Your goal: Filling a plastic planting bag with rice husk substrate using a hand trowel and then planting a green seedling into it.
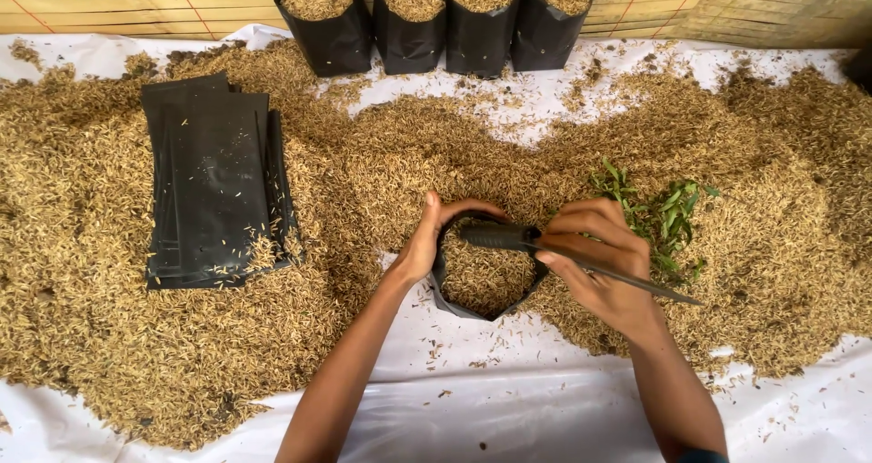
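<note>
— Grow bag (481, 286), black, husk-filled: sits on white sheet (509, 408), left hand (420, 243) fingers curled on its rim.
— Right hand (595, 263)?
— Closed around dark tool (509, 237). Four filled bags (436, 18) behind; flat stack (216, 186) unfilled.

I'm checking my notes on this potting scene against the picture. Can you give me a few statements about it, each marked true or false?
1. The left hand grips the rim of a small black bag filled with husk. True.
2. The right hand is empty. False: it holds a dark tool across the bag's mouth.
3. Four filled bags stand in a row at the back. True.
4. The stack of flat bags lies to the right of the hands. False: it lies to the left, on the husk.
5. Green sprigs lie beside the right hand. True.
</note>
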